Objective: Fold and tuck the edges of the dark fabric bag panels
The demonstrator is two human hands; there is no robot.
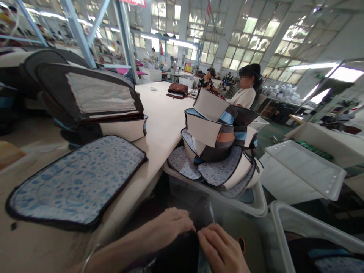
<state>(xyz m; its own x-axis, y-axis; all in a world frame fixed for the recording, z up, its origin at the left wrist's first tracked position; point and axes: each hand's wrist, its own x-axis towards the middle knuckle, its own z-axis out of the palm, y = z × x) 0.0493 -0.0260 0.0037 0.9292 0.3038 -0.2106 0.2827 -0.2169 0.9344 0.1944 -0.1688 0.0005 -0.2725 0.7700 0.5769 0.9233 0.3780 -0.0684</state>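
At the bottom centre, below the table's edge, my left hand [167, 227] and my right hand [220, 248] meet with fingers closed in a pinch on a dark piece of material [201, 214] wrapped in clear plastic. Most of it is hidden between and under my hands. A flat blue-patterned fabric panel [76, 182] with black binding lies on the table just left of my left forearm.
A stack of bag parts [93, 102] sits behind the panel on the cream table [162, 117]. A clear plastic bin [256, 201] heaped with sewn bag pieces [218, 144] stands ahead. Another bin [287, 223] is at right. Two people [247, 91] sit farther back.
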